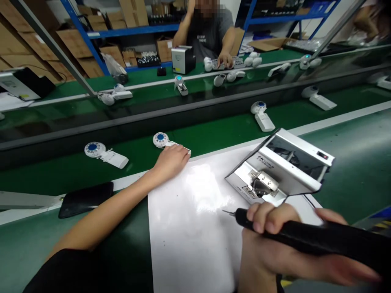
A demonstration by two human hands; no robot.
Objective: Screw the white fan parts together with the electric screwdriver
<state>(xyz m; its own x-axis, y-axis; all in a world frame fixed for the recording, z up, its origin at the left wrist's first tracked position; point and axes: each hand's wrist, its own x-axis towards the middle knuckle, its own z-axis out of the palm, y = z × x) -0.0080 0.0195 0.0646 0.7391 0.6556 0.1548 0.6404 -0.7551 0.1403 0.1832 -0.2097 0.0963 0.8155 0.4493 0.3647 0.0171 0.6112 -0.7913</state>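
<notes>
Screw dispenser [301, 179], silver, one, just beyond the right hand [264, 253]; dark parts [285, 156] behind its window, contents unclear. Screwdriver [320, 239], black, one, clasped in the right hand. Fan [161, 139], white, one, handle under the left hand [171, 161]; whether gripped or merely covered, cannot tell.

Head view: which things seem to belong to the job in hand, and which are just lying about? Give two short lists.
Likely part of the job:
- black driver, held in the right hand
- white device, its handle under the left hand
- silver machine, near the right hand

Likely just lying about:
- flat black object, in neither hand
- cardboard boxes at the back
</notes>
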